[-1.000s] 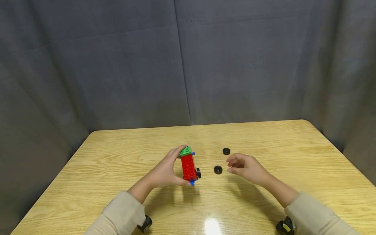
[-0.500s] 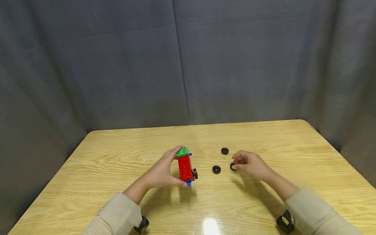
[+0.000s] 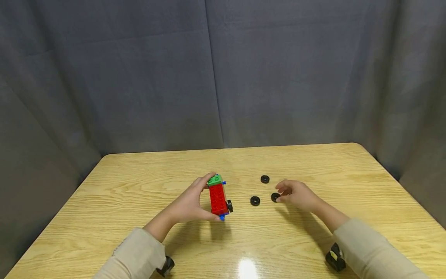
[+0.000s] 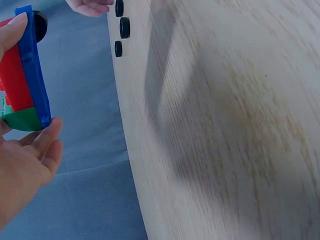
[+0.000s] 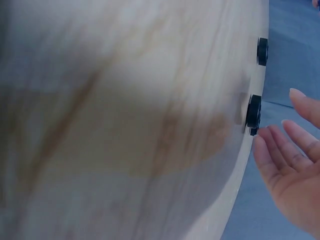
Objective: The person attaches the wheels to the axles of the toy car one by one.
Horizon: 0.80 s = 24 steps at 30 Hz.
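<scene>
My left hand (image 3: 189,203) holds a toy brick car (image 3: 218,198) above the table, thumb at its near end and fingers at its far end. Red and green bricks sit on its blue chassis (image 4: 35,75). One black wheel (image 3: 229,205) is fitted on the right side near the thumb; a bare blue axle stub (image 3: 224,183) sticks out farther up. My right hand (image 3: 297,196) hovers by a loose black wheel (image 3: 275,197) lying on the table. Thumb and fingers (image 5: 292,140) stand apart with nothing between them.
Two more loose wheels lie on the wooden table (image 3: 104,201), one to the left (image 3: 255,200) and one farther back (image 3: 265,179). A grey curtain (image 3: 156,77) hangs behind the table. Black wrist cameras (image 3: 335,257) sit under the sleeves.
My right hand has shifted a little right, and the wheel beside its fingertips has come into sight. The left hand keeps hold of the car. The head view has turned slightly.
</scene>
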{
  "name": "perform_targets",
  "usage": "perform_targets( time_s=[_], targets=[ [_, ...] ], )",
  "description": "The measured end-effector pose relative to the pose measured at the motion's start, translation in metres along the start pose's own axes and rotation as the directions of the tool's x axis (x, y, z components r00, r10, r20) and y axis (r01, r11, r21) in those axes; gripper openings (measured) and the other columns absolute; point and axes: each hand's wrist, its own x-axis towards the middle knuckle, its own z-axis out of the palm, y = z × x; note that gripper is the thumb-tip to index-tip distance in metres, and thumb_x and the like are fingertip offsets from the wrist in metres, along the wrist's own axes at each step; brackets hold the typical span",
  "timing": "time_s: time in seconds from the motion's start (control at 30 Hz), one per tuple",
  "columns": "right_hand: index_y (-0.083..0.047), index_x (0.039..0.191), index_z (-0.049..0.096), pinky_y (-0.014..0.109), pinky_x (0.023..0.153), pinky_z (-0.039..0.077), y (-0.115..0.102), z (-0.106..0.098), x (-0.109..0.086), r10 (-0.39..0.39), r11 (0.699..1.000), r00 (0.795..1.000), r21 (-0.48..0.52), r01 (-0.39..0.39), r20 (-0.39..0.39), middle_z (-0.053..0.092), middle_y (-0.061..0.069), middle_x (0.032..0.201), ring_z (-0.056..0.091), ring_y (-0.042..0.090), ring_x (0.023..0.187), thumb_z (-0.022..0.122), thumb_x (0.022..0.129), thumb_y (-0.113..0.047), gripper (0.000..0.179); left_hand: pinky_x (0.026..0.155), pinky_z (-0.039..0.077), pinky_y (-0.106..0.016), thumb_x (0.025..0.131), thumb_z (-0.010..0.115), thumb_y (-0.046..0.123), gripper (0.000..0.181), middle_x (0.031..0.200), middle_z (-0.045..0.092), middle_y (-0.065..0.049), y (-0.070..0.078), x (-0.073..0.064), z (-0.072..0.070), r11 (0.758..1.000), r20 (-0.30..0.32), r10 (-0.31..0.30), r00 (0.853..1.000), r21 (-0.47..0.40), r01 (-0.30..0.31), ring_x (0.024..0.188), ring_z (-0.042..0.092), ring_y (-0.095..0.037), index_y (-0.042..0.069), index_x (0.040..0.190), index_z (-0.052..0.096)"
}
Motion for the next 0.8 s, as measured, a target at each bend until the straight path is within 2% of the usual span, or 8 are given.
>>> perform_targets(
  time_s=[0.2,0.47,0.63,0.8],
  targets=[
    [0.006,0.105,0.053,0.037,0.071,0.045,0.004,0.001,0.003,0.022,0.999,0.999,-0.025,-0.021,0.027,0.056,0.016,0.097,0.054,0.028,0.087,0.065,0.075,-0.009,0.035,0.088,0.033,-0.046,0.052,0.081,0.038,0.107,0.128,0.032,-0.003,0.001,-0.001,-0.001,1.000,0.003,-0.001,1.000,0.010,0.001,0.110,0.038,-0.020,0.021,0.137,0.017],
    [0.005,0.105,0.053,0.036,0.069,0.045,0.006,0.000,0.007,0.054,0.997,0.997,-0.062,-0.050,0.058,0.057,0.012,0.093,0.055,0.026,0.085,0.066,0.074,-0.008,0.036,0.085,0.036,-0.044,0.052,0.079,0.044,0.107,0.133,0.027,-0.002,0.002,0.000,0.000,1.000,0.020,-0.002,1.000,0.028,0.002,0.111,0.037,-0.018,0.024,0.137,0.017],
    [0.008,0.108,0.052,0.038,0.073,0.044,0.006,0.001,0.011,0.057,0.996,0.993,-0.068,-0.051,0.099,0.056,0.014,0.096,0.053,0.028,0.088,0.067,0.073,-0.007,0.040,0.086,0.035,-0.044,0.053,0.079,0.044,0.107,0.132,0.029,-0.002,0.001,0.001,0.000,1.000,0.022,0.002,1.000,0.026,-0.002,0.111,0.037,-0.018,0.023,0.137,0.017],
    [0.007,0.105,0.054,0.036,0.071,0.044,0.004,0.004,0.014,0.058,0.992,0.994,-0.121,-0.046,0.095,0.056,0.012,0.092,0.054,0.026,0.084,0.068,0.071,-0.004,0.039,0.087,0.035,-0.043,0.052,0.079,0.043,0.107,0.130,0.030,0.000,0.000,0.000,0.001,1.000,0.014,-0.011,1.000,0.029,0.011,0.110,0.037,-0.016,0.024,0.137,0.018]
  ],
)
